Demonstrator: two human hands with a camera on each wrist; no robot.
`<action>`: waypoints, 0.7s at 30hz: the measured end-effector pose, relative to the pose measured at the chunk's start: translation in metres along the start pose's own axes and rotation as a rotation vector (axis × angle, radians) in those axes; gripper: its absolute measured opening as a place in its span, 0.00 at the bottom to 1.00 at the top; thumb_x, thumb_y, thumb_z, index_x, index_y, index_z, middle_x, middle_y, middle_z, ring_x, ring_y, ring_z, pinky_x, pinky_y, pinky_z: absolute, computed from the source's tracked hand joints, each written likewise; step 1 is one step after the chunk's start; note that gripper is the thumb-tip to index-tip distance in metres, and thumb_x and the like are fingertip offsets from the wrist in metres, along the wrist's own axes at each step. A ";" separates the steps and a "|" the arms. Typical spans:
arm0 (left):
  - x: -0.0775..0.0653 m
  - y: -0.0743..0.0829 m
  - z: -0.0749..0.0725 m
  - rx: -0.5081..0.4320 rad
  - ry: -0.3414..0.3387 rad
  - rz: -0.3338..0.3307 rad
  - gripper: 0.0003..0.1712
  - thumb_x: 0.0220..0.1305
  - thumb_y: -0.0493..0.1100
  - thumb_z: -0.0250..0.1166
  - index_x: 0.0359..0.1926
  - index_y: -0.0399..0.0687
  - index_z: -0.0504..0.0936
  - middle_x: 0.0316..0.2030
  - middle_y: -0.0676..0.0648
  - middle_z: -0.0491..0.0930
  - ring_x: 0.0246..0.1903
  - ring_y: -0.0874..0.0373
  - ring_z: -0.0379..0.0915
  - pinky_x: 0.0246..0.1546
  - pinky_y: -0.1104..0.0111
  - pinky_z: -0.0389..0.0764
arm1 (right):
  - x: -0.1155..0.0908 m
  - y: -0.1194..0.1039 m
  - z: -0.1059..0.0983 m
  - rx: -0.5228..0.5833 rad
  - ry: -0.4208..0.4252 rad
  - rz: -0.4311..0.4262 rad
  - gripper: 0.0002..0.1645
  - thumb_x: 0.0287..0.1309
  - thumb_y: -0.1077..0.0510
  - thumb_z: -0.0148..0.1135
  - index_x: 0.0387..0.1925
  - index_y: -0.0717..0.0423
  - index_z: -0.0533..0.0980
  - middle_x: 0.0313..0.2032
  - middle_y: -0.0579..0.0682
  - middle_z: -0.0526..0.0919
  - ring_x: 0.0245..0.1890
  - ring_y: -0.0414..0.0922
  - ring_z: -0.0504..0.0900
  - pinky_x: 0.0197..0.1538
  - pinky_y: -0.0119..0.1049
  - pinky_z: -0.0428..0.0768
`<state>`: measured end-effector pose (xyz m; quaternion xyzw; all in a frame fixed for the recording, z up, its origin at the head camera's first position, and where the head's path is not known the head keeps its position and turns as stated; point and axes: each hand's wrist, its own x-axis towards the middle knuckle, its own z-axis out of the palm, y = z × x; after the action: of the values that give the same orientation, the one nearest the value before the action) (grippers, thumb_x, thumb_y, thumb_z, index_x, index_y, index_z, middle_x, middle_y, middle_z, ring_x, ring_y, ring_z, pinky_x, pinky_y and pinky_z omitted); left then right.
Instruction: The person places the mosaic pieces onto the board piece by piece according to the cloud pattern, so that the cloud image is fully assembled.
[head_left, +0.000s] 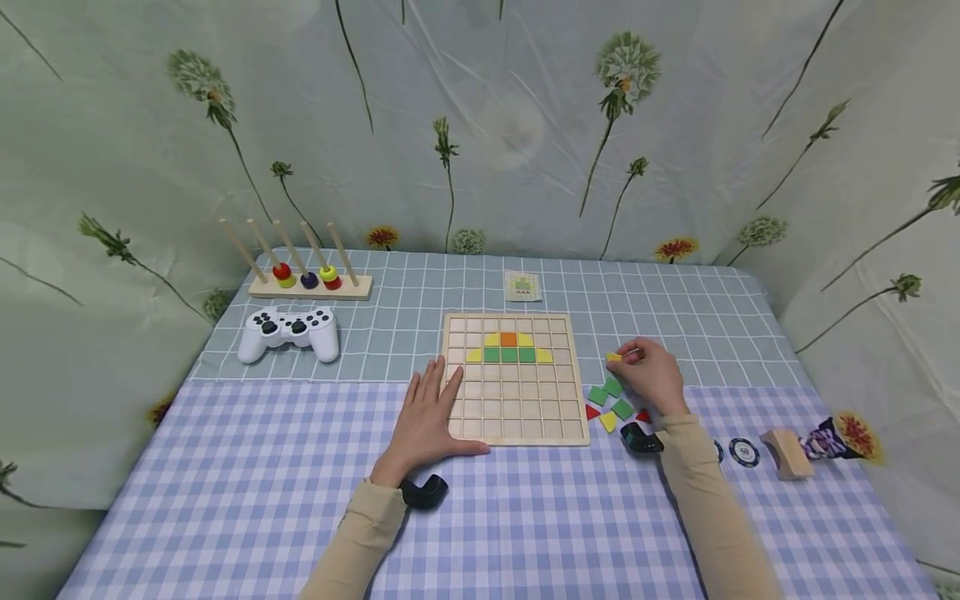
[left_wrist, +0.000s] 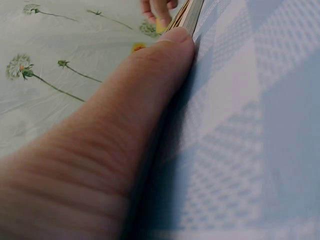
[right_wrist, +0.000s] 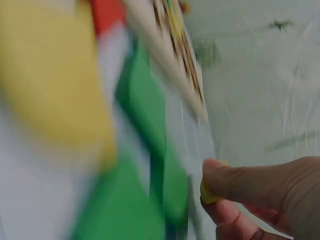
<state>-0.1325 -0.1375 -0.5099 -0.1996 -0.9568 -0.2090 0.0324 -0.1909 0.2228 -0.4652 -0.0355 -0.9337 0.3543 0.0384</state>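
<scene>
A square wooden grid board [head_left: 513, 408] lies at mid-table, with green, yellow and orange pieces set in its upper rows. My left hand [head_left: 426, 421] rests at the board's lower left corner, fingers spread along its left side and thumb along the front edge; the left wrist view shows that thumb [left_wrist: 160, 60] close up. To the right of the board, my right hand [head_left: 651, 377] pinches a yellow piece [head_left: 613, 357] between thumb and fingertips. Below that hand lie loose green pieces [head_left: 622, 409], red pieces [head_left: 592, 412] and another yellow piece [head_left: 608, 422].
Behind the board lies a small pattern card [head_left: 522, 286]. At the back left stand a peg rack [head_left: 311, 287] with coloured beads and a white game controller [head_left: 289, 331]. Poker chips [head_left: 744, 452], a wooden block [head_left: 787, 454] and a dark printed packet [head_left: 825, 439] lie at the right.
</scene>
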 end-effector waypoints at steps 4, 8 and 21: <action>0.000 0.000 0.000 0.011 -0.004 -0.003 0.73 0.35 0.81 0.63 0.74 0.46 0.49 0.73 0.37 0.38 0.71 0.47 0.29 0.68 0.55 0.32 | -0.001 -0.024 0.017 0.047 -0.012 -0.076 0.14 0.48 0.56 0.73 0.28 0.60 0.77 0.26 0.53 0.80 0.28 0.49 0.76 0.27 0.37 0.69; 0.000 0.001 0.000 0.008 -0.004 -0.007 0.73 0.34 0.81 0.64 0.74 0.45 0.49 0.73 0.37 0.38 0.71 0.47 0.29 0.69 0.55 0.32 | -0.002 -0.051 0.035 0.078 -0.042 -0.152 0.14 0.46 0.56 0.75 0.26 0.57 0.76 0.26 0.50 0.80 0.27 0.48 0.75 0.26 0.36 0.67; -0.001 0.003 -0.002 0.021 -0.025 -0.026 0.73 0.35 0.81 0.63 0.74 0.45 0.48 0.73 0.38 0.38 0.71 0.48 0.28 0.68 0.57 0.30 | -0.004 -0.110 0.094 0.187 -0.228 -0.232 0.09 0.49 0.56 0.73 0.28 0.56 0.81 0.23 0.44 0.80 0.24 0.42 0.74 0.30 0.35 0.70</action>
<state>-0.1308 -0.1366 -0.5069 -0.1894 -0.9617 -0.1970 0.0198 -0.2003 0.0782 -0.4625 0.1166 -0.8929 0.4343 -0.0239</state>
